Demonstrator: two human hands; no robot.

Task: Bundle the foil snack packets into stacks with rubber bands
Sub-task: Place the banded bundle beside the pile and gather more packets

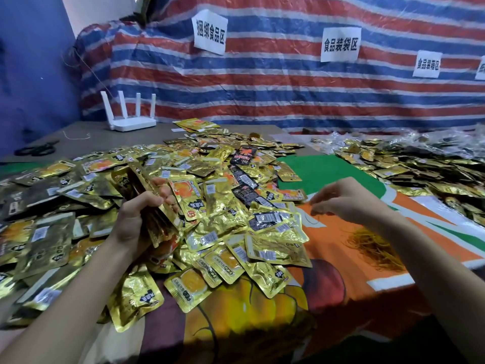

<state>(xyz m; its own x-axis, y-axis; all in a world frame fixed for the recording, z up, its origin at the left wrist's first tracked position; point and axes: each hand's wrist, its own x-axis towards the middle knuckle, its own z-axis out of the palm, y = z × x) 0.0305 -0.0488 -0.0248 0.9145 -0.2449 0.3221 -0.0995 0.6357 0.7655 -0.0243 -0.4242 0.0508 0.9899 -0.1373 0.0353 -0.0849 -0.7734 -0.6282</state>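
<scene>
1. Forearms reach in from the near edge. The left hand (pixel 131 219) holds one stack of packets (pixel 154 203) upright over the heap, its fingers (pixel 164 191) curled tight round it. No band shows on the stack.
2. The right hand (pixel 349 200) hovers just right of the heap above the orange cloth. Its fingers (pixel 319 203) are pinched together on what looks like a single thin rubber band (pixel 313 219).
3. The job appears to be at an early stage: one stack is gathered and ready for banding. No finished bundle can be made out anywhere.
4. The heap of loose packets (pixel 210 179) holds far too many to count, mostly gold with a handful of black ones. A second heap (pixel 420 166) lies well apart at far right, too blurred to tell whether it is bundled.
5. One tangle of spare bands (pixel 372 245) lies near the right hand on the cloth-covered worktop (pixel 341 285).
6. Beyond, at far left, are one white router (pixel 130 119) with four antennas and one pair of dark scissors (pixel 36 148). Four paper signs (pixel 340 44) hang on the striped tarp (pixel 262 88), the last cut off at the edge.
</scene>
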